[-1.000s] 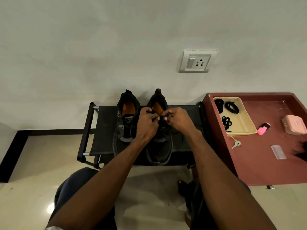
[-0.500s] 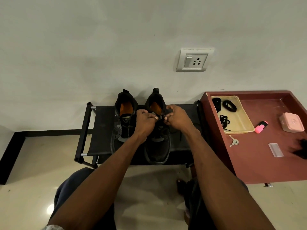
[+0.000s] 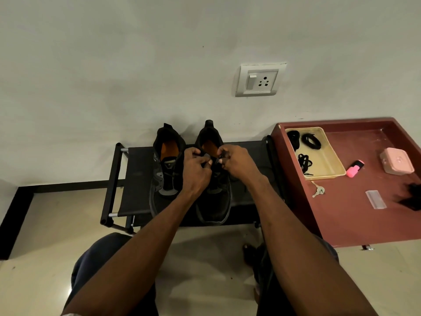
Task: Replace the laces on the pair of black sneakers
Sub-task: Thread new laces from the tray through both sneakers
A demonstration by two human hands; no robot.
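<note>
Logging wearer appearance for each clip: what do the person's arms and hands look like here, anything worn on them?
Both forearms are bare up to the frame's lower edge. The left hand and right hand wear no gloves; no rings or watch visible. A pale scrap, perhaps a sleeve edge, shows at the bottom beside the left arm.

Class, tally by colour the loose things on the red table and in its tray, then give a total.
Black lace bundles in the tray: 3
Pink: 2, marker, box
Silver keys: 1
Clear packet: 1
Black thing at the edge: 1
Total: 8
</note>
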